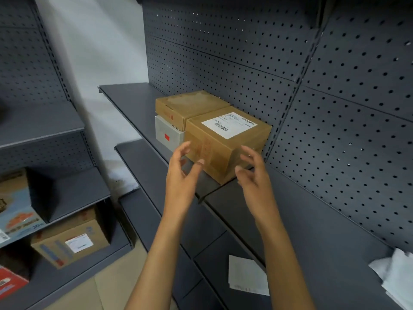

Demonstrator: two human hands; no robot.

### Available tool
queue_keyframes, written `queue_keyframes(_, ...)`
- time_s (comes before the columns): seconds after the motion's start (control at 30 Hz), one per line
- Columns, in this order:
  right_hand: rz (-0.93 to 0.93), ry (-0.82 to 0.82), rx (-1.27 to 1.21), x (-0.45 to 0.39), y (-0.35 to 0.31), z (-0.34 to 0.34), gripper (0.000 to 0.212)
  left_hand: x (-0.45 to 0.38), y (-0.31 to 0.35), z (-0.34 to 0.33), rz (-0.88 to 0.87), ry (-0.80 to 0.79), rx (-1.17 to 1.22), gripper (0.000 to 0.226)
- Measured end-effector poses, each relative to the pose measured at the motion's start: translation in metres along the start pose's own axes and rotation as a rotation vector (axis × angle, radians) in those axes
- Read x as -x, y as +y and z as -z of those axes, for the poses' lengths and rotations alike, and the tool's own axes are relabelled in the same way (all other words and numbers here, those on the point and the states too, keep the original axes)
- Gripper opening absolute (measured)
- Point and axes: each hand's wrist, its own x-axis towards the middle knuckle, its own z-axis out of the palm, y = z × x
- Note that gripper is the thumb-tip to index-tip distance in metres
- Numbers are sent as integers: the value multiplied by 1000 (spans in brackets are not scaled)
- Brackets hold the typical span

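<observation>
**Clerk:** Entry one, the carton?

**Checker:** Brown cardboard carton (225, 153) with a white shipping label (229, 124) on its top face. It stands on the grey metal shelf (324, 220), its far side close against the pegboard back panel (245, 52) and one corner pointing near.

**Clerk:** Neighbours?

**Checker:** On its left, touching it, a flat brown box (190, 104) is stacked on a white box (167, 130) that bears a red sticker.

**Clerk:** Left hand?

**Checker:** Left hand (181, 175) is raised on a bare forearm, palm turned right toward the carton's near-left face. Its fingers are apart and loosely bent, the thumb is spread, and it holds nothing. The fingertips overlap that face. They are blurred, so contact cannot be told.

**Clerk:** Right hand?

**Checker:** Right hand (254, 175) is raised likewise, palm turned left, just beside the carton's near-right face. Its fingers are apart and slightly curled, with nothing in them. Contact again cannot be told. The carton's near corner lies between the two hands.

**Clerk:** Remaining stock?

**Checker:** A sheet of paper (248, 276) lies on a lower shelf, near right. Crumpled white paper (395, 271) sits at the right edge. A labelled carton (71, 242) stands in the left shelving unit.
</observation>
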Motion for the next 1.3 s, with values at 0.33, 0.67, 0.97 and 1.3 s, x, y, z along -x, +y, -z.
queue_keyframes(0.33,-95,69,137,-51,1,-49,53,-98,-16,17,92,-209,108,59)
queue_keyframes(0.67,-97,304,113,-59,15,-64,25,-135,-38,4,79,-275,151,67)
queue_keyframes(0.97,-128,472,38,-56,7,-76,20,-149,-36,3,10,-302,94,54)
queue_keyframes(1.3,24,650,35,-33,-26,-68,34,-111,2,4,-96,-361,377,37)
